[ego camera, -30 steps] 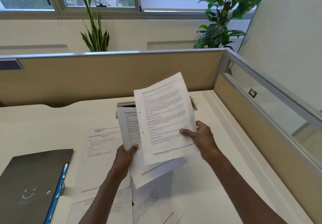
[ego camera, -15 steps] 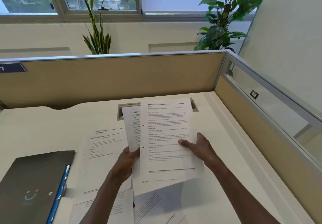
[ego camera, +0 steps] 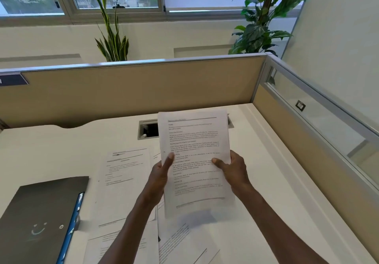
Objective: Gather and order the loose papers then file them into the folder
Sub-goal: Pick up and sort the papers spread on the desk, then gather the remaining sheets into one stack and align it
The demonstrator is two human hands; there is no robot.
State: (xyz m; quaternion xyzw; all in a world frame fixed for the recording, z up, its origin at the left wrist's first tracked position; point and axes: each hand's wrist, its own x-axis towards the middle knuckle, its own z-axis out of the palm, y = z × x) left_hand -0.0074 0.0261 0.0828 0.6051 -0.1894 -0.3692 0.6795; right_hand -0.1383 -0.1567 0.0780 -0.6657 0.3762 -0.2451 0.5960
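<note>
I hold a small stack of printed papers (ego camera: pixel 194 140) upright above the white desk (ego camera: pixel 51 150), sheets squared together. My left hand (ego camera: pixel 162 171) grips its left edge with the thumb on the front. On the right edge my right hand (ego camera: pixel 231 167) pinches it the same way. More loose printed sheets lie flat on the desk: one (ego camera: pixel 125 177) left of my left arm, others (ego camera: pixel 184 241) under and between my forearms. A dark folder (ego camera: pixel 41 218) with a blue spine and a smiley mark lies closed at the lower left.
A beige partition (ego camera: pixel 133 91) closes off the back of the desk, and a partition with a glass strip (ego camera: pixel 320 124) runs down the right. A rectangular cable opening (ego camera: pixel 148 129) sits in the desk behind the held papers. Two potted plants stand beyond the partition.
The sheet in my right hand has come over onto the sheets in my left hand. The two are now one aligned stack held by both hands, slightly lower and straighter.
</note>
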